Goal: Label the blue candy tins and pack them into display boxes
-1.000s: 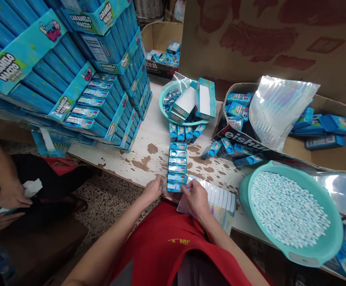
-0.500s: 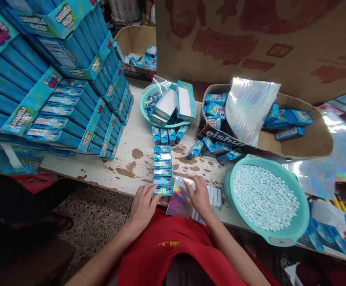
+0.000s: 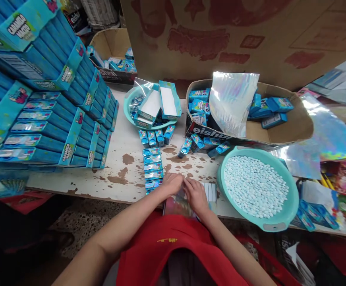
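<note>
My left hand (image 3: 172, 184) and my right hand (image 3: 195, 195) meet at the table's near edge, fingers curled down onto a holographic sheet (image 3: 211, 192) with white strips. Both seem to pinch the sheet; what lies under the fingertips is hidden. Just left of my left hand, a row of several small blue candy boxes (image 3: 152, 167) lies end to end, running away from me. To the right of my right hand stands a teal basin (image 3: 280, 227) full of small white candies (image 3: 254, 184).
Stacked blue display cartons (image 3: 56, 115) fill the left. A teal bowl (image 3: 128, 111) with open cartons sits at the back. A cardboard box (image 3: 294, 131) holds blue boxes and a holographic bag (image 3: 232, 101). More small boxes (image 3: 156, 137) stand nearby. Foil sheets (image 3: 330, 135) lie on the right.
My left hand has moved right from the nearest small box onto the holographic sheet, meeting my right hand. The view has swung right, and the person at the left is out of sight.
</note>
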`<state>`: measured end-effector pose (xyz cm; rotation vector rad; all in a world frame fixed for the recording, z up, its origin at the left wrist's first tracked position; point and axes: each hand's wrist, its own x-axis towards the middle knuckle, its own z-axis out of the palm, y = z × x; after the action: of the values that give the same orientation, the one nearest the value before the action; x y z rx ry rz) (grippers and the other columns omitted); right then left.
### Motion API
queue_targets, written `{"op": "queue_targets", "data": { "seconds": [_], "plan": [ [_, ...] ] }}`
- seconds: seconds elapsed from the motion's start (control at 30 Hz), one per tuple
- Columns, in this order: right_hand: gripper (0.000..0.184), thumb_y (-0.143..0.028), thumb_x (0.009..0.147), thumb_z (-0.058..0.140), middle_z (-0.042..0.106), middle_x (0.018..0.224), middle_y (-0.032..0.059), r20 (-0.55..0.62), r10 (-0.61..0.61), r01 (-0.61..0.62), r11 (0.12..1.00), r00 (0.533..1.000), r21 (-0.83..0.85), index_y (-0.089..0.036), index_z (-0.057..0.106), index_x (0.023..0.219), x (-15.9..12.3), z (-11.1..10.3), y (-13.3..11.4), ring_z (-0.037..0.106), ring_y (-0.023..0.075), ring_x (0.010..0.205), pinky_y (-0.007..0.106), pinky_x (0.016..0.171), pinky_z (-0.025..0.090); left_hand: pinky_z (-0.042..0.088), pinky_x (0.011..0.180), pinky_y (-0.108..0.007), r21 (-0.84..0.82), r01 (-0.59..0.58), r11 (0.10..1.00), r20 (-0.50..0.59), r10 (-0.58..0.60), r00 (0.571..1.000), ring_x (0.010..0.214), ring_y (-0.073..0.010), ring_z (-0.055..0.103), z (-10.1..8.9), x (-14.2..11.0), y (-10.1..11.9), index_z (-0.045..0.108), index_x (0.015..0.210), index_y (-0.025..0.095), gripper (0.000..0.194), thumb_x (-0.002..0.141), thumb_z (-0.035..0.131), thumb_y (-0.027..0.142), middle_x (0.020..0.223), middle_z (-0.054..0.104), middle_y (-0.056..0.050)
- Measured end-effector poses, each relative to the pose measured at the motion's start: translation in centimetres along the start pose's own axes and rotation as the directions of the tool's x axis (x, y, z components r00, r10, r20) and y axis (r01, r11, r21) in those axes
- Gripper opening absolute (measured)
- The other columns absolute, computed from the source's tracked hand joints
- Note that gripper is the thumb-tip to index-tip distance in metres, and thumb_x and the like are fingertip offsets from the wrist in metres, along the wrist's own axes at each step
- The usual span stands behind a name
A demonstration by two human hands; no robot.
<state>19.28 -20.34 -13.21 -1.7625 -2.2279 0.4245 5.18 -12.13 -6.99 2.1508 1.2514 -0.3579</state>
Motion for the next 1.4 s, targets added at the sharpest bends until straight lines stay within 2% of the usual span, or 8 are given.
{"op": "queue_targets", "data": {
  "seconds": [0.23,0.5,0.63,0.7,0.87,1.0,1.17,1.4],
  "plan": [
    [0.025,-0.02,0.091,0.041,0.063,0.116,0.0107,-0.134,-0.107,0.097,0.992,0.985,-0.076,-0.019,0.06,0.108,-2.9,-0.6,-1.8,0.054,0.0246,0.11,0.041,0.092,0.038,0.04,0.096,-0.04,-0.042,0.071,0.997,0.028,-0.07,0.997,0.099,-0.0248,0.063,0.4,0.4,0.0,0.07,0.09,0.016,0.022,0.081,0.049,0.017,0.098,0.07,-0.014],
    [0.02,-0.036,0.088,0.051,0.062,0.068,0.0006,-0.148,0.253,-0.176,0.9,0.956,0.399,-0.021,0.055,0.076,0.1,-8.7,-2.2,0.058,0.0147,0.063,0.026,0.061,0.044,0.04,0.098,-0.038,-0.278,0.024,0.96,-0.085,-0.049,0.995,0.113,-0.0225,0.056,-0.7,-0.1,-0.2,0.064,0.11,0.018,0.033,0.09,0.038,0.022,0.112,0.066,-0.011],
    [0.026,-0.044,0.084,0.053,0.062,0.066,0.0002,-0.059,0.28,-0.205,0.816,0.958,0.54,-0.021,0.056,0.073,1.9,-10.0,-2.9,0.057,0.015,0.061,0.027,0.06,0.045,0.042,0.096,-0.03,-0.766,-0.262,0.587,-0.23,0.131,0.964,0.118,-0.0175,0.051,-1.7,-1.4,-0.6,0.044,0.133,0.022,0.045,0.09,0.043,0.037,0.133,0.053,-0.008],
    [0.028,-0.046,0.082,0.055,0.062,0.065,0.0003,-0.039,0.296,-0.215,0.772,0.954,0.599,-0.021,0.056,0.072,2.9,-9.7,-3.3,0.057,0.0153,0.061,0.027,0.06,0.045,0.045,0.087,-0.028,-0.858,-0.274,0.435,-0.212,0.185,0.959,0.104,-0.0172,0.058,-1.7,-2.2,-1.1,0.056,0.119,0.019,0.042,0.081,0.056,0.037,0.115,0.063,-0.008],
    [0.027,-0.047,0.077,0.059,0.062,0.066,0.0008,0.035,0.383,-0.288,0.628,0.923,0.723,-0.02,0.06,0.072,6.5,-6.6,-5.7,0.057,0.0161,0.063,0.029,0.062,0.046,0.04,0.054,-0.023,-0.909,-0.037,0.415,-0.076,-0.078,0.994,0.054,-0.0107,0.052,-2.1,-4.2,-4.3,0.063,0.084,0.015,0.025,0.079,0.049,0.035,0.06,0.057,0.002],
    [0.024,-0.043,0.073,0.061,0.059,0.079,0.0046,0.006,0.399,-0.272,0.614,0.917,0.741,-0.019,0.065,0.07,10.6,-3.1,-9.1,0.057,0.0191,0.077,0.031,0.07,0.047,0.037,0.055,-0.023,-0.816,-0.011,0.578,-0.241,-0.322,0.916,0.056,-0.0123,0.05,-3.7,-5.8,-8.8,0.059,0.095,0.018,0.025,0.077,0.049,0.032,0.057,0.053,0.005],
    [0.014,-0.033,0.07,0.062,0.053,0.085,0.0065,-0.047,0.481,-0.348,0.694,0.875,0.631,-0.02,0.067,0.065,14.2,0.1,-12.4,0.051,0.025,0.093,0.039,0.087,0.04,0.036,0.061,-0.024,-0.688,0.028,0.725,-0.33,-0.348,0.877,0.062,-0.0135,0.049,-4.4,-6.1,-13.4,0.05,0.091,0.019,0.017,0.082,0.04,0.03,0.061,0.049,0.005],
    [0.014,-0.033,0.069,0.061,0.054,0.09,0.0072,-0.015,0.534,-0.407,0.662,0.845,0.629,-0.02,0.061,0.072,14.8,2.7,-11.5,0.051,0.0237,0.092,0.035,0.085,0.04,0.039,0.063,-0.024,-0.738,-0.037,0.674,-0.374,-0.363,0.853,0.065,-0.0126,0.048,-1.8,-4.1,-14.9,0.044,0.093,0.021,0.011,0.085,0.038,0.027,0.066,0.046,0.005]
  ]
}}
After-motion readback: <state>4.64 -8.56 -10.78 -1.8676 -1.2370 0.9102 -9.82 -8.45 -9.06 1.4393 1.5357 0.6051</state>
